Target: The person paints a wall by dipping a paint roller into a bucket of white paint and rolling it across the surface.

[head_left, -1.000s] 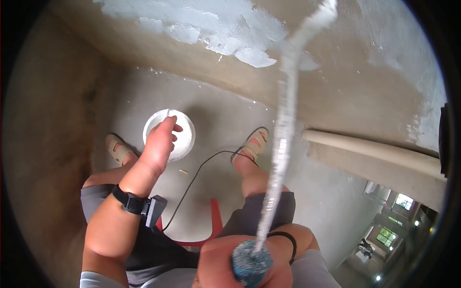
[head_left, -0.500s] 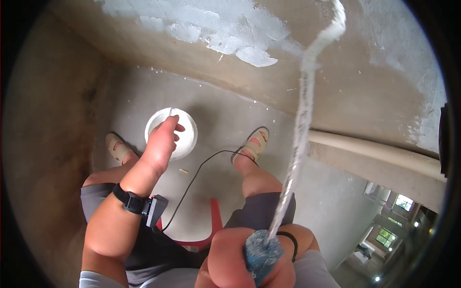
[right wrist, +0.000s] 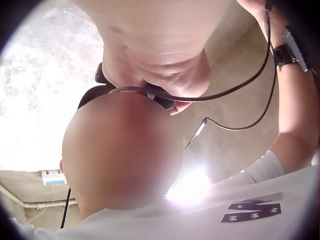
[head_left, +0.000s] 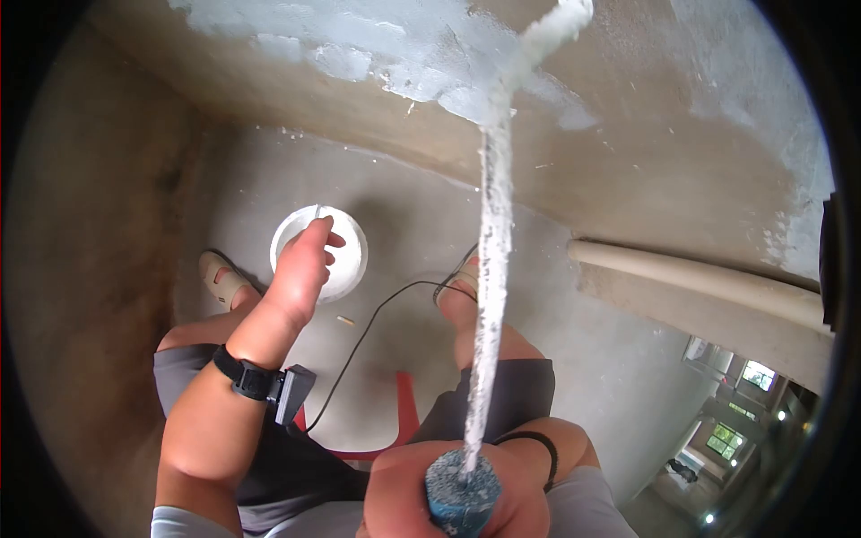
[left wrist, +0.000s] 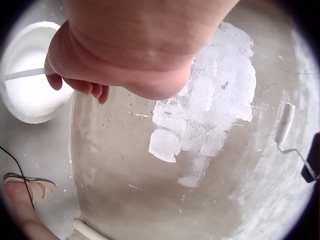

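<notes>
My left hand is over the white bucket of white paint. Its thumb and fingers pinch a thin pale strip that runs in from the bucket's rim. My right hand, close to the head camera, grips the blue handle of a paint roller. From that handle a white-coated metal shaft rises and bends at the top. The roller's white sleeve shows at the wall in the left wrist view. In the right wrist view a head hides the right fingers.
Behind the bucket stands a brown wall with patches of white paint. A pale pipe runs low along it at the right. A black cable crosses the floor between the feet, beside a small cigarette-like stub. A red chair is beneath the person.
The right hand and roller shaft first swung right, then came back left. The shaft now stands further left than at first. The left hand and bucket have stayed nearly still.
</notes>
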